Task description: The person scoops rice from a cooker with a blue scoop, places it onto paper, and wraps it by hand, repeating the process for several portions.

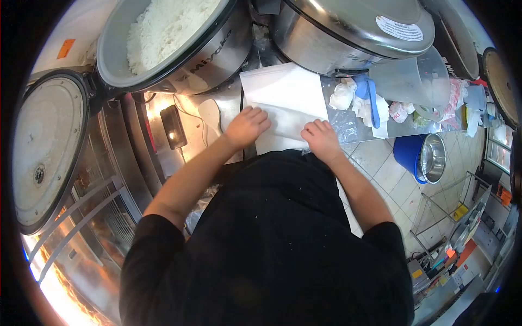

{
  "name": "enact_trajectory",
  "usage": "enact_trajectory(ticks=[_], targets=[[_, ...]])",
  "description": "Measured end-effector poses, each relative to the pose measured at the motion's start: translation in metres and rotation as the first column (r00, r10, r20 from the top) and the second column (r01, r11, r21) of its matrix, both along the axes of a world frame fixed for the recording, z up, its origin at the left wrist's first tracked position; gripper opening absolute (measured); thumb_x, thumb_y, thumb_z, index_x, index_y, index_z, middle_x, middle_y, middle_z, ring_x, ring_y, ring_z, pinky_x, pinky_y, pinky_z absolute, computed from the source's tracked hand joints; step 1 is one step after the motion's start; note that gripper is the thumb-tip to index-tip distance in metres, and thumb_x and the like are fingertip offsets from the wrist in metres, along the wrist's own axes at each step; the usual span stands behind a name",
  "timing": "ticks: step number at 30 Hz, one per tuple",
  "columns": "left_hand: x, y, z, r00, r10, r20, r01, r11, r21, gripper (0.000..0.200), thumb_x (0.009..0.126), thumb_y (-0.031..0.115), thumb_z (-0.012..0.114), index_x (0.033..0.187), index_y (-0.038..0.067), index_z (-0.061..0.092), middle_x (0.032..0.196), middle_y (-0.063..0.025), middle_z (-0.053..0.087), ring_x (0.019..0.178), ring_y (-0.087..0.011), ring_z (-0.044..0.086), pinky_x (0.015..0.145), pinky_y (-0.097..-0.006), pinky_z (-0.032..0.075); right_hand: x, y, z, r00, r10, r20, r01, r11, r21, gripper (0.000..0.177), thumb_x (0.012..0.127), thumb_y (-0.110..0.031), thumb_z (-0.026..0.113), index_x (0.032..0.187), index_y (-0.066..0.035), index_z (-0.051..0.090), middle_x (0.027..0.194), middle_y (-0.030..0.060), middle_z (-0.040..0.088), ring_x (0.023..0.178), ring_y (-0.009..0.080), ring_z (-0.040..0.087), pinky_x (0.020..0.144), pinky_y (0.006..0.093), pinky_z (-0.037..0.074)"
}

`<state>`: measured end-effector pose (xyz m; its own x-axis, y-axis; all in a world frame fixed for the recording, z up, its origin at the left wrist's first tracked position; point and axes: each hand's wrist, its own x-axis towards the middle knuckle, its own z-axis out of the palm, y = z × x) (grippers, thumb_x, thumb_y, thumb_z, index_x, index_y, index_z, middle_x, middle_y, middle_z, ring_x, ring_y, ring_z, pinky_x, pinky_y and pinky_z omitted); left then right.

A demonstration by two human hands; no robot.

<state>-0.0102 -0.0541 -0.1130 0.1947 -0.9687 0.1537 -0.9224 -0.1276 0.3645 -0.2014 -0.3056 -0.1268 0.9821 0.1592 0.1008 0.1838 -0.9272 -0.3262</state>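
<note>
Smoothing looks to be the step in hand. The left hand and right hand both rest on a white sheet spread on the steel bench straight in front of the person. Neither grip has hold of anything: the fingers are loosely bent and press down near the sheet's near edge.

To do this well, I judge, the hands should keep even pressure and work outward from the middle. That way the sheet lies flat and does not creep toward the cookers.

Of the containers, the big open rice cooker at the left is heaped with cooked white rice. The second cooker beside it has its lid down, so its contents are hidden. A clear jug lies tilted at the right, seemingly empty. On the floor, a blue bucket carries an empty steel bowl.
</note>
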Motion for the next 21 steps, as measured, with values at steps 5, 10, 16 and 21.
enact_trajectory(ticks=[5, 10, 16, 21], targets=[[-0.022, 0.015, -0.025, 0.990, 0.014, -0.142, -0.018, 0.999, -0.029, 0.027, 0.082, 0.008, 0.070, 0.108, 0.006, 0.071, 0.114, -0.0096, 0.068, 0.109, -0.0309, 0.064, 0.096, -0.0426, 0.052, -0.008, 0.016, -0.014, 0.984, -0.115, 0.136, 0.095, 0.984, 0.148, 0.017, 0.086, -0.013, 0.069, 0.102, -0.011, 0.071, 0.110, 0.0010, 0.066, 0.103, 0.0258, 0.063, 0.088, 0.0415, 0.052], [-0.004, 0.015, -0.025, 0.982, -0.009, -0.191, 0.013, 1.000, 0.017, 0.025, 0.089, 0.010, 0.076, 0.113, 0.005, 0.073, 0.119, -0.0096, 0.071, 0.121, -0.0316, 0.062, 0.098, -0.0415, 0.053, -0.014, 0.022, 0.001, 0.986, -0.098, 0.137, 0.098, 0.995, 0.003, 0.019, 0.090, -0.013, 0.069, 0.109, -0.010, 0.074, 0.114, 0.0044, 0.071, 0.104, 0.0300, 0.066, 0.094, 0.0406, 0.052], [0.018, -0.055, 0.009, 0.841, 0.442, -0.313, -0.220, 0.806, 0.549, 0.019, 0.088, 0.016, 0.079, 0.105, 0.009, 0.075, 0.110, -0.0147, 0.076, 0.112, -0.0353, 0.070, 0.091, -0.0448, 0.056, 0.045, 0.011, 0.004, 0.620, -0.515, -0.591, 0.715, 0.682, 0.155, 0.022, 0.095, -0.022, 0.076, 0.110, -0.006, 0.073, 0.103, 0.0181, 0.076, 0.108, 0.0397, 0.072, 0.092, 0.0505, 0.058], [0.026, -0.091, -0.002, 0.960, 0.244, 0.139, -0.279, 0.773, 0.570, 0.019, 0.087, 0.020, 0.081, 0.097, 0.007, 0.072, 0.107, -0.0191, 0.076, 0.090, -0.0414, 0.073, 0.084, -0.0514, 0.057, 0.096, -0.002, 0.012, 0.725, -0.388, -0.569, 0.359, 0.918, -0.168, 0.035, 0.090, -0.025, 0.082, 0.115, -0.006, 0.068, 0.106, 0.0219, 0.073, 0.097, 0.0423, 0.074, 0.087, 0.0524, 0.060]])
